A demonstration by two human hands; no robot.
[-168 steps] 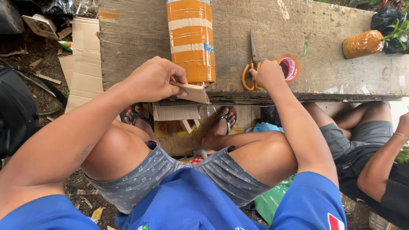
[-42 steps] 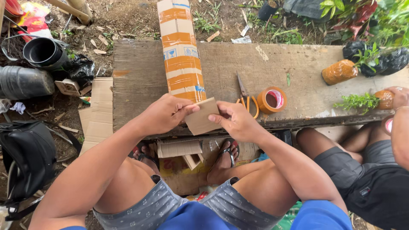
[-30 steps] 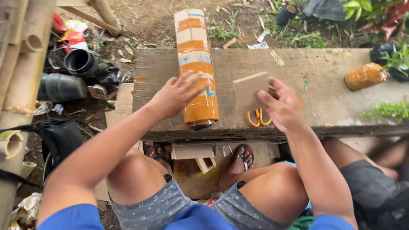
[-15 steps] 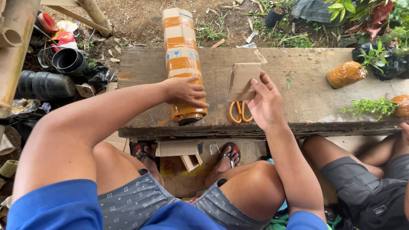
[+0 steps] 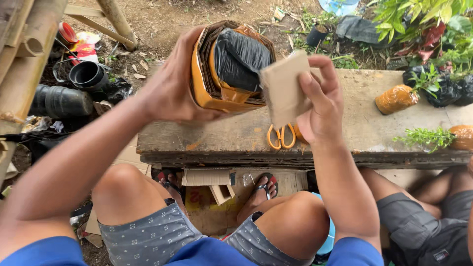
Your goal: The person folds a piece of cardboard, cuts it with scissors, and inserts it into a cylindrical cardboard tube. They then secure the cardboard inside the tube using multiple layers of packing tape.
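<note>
A: Two hands up, head view. Left hand (image 5: 177,83) wraps the orange-taped cardboard tube (image 5: 229,66), lifted off the worktop (image 5: 354,143) and tipped so its open end faces the camera; black plastic (image 5: 241,56) fills the inside.

B: Right hand?

A: Right hand (image 5: 320,108) pinches a small cardboard square (image 5: 283,88) against the tube's open end, fingers closed on it.

B: Against half a second ago?

A: Then the tube stood upright on the worktop and the square was held beside it. Now both are raised and touching, so I judge the square is being fitted as an end cap.

B: Anything left below?

A: Orange-handled scissors (image 5: 280,138) lie on the worktop under the right hand. A second person's legs show at right.
</note>
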